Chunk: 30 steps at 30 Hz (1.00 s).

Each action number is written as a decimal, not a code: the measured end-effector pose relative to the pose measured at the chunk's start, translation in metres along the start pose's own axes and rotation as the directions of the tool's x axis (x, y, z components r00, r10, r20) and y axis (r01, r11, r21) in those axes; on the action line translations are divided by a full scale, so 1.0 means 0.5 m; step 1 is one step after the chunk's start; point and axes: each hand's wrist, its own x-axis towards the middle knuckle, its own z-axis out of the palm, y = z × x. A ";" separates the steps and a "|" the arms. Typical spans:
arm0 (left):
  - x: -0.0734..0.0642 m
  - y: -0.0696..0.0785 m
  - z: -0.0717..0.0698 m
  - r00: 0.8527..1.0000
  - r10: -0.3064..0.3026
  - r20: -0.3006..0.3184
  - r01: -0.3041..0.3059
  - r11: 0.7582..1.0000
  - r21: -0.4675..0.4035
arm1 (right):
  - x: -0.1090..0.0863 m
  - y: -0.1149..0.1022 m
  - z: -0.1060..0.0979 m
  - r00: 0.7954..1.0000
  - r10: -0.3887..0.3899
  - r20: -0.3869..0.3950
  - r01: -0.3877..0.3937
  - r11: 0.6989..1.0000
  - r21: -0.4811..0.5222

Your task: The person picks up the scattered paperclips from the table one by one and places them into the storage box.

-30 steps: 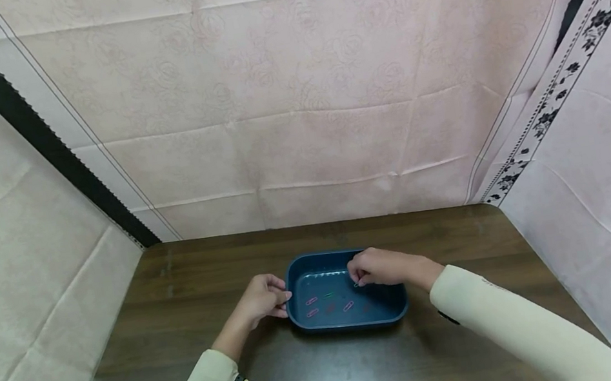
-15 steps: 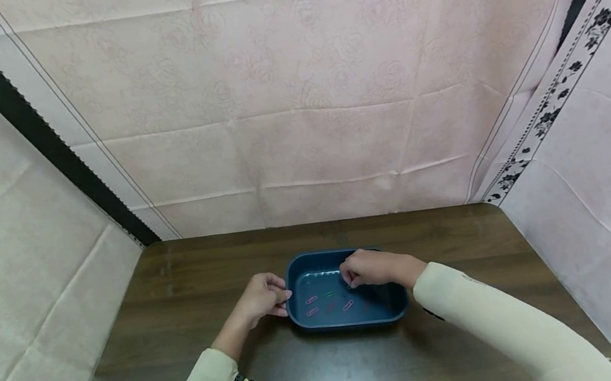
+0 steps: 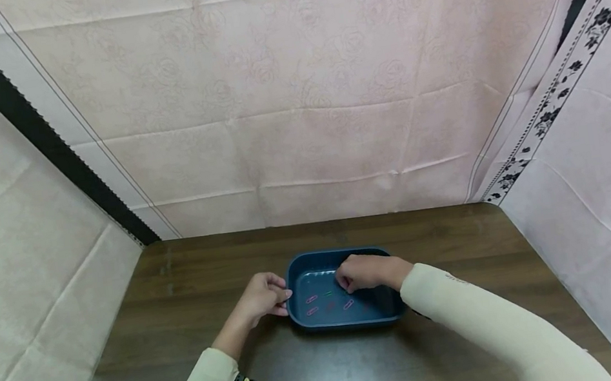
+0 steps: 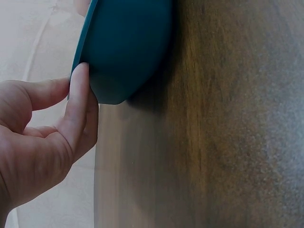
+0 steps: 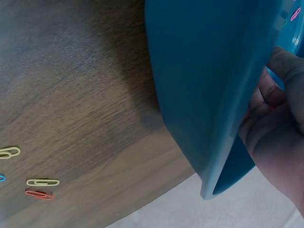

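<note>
A blue rectangular tray (image 3: 348,324) stands on the wooden table. My left hand (image 3: 264,297) pinches its left rim between thumb and fingers; in the left wrist view, the thumb and fingertips meet across the edge of the tray wall (image 4: 126,47). Inside the tray, my right hand (image 3: 366,271) reaches down with curled fingers, pinching what appears to be a small paper clip, now hidden by the fingers. Just left of those fingers lie a green paper clip (image 3: 328,294), a pink paper clip (image 3: 312,299) and several more pink or dark red ones.
Loose paper clips lie on the table in the right wrist view, among them a yellow one (image 5: 42,182), an orange one (image 5: 39,194) and a blue one (image 5: 2,178). Pale patterned cloth (image 3: 306,151) hangs behind the table and on both sides.
My right hand has shifted left within the tray, its fingertips now nearer the green paper clip. The small pale thing seen earlier at those fingertips is hidden now. My left hand has kept its place.
</note>
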 end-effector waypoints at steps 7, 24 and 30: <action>0.001 0.001 0.002 1.000 -0.009 0.004 0.009 1.000 0.007 | 0.006 -0.007 0.002 1.000 0.022 0.008 -0.022 1.000 0.005; 0.001 0.001 0.002 1.000 -0.002 0.007 0.002 1.000 0.004 | 0.005 -0.010 0.001 1.000 0.016 0.008 -0.016 0.998 -0.059; 0.002 0.000 0.001 1.000 -0.006 0.001 0.006 1.000 0.002 | -0.011 -0.016 -0.007 1.000 0.002 -0.009 -0.003 0.999 -0.054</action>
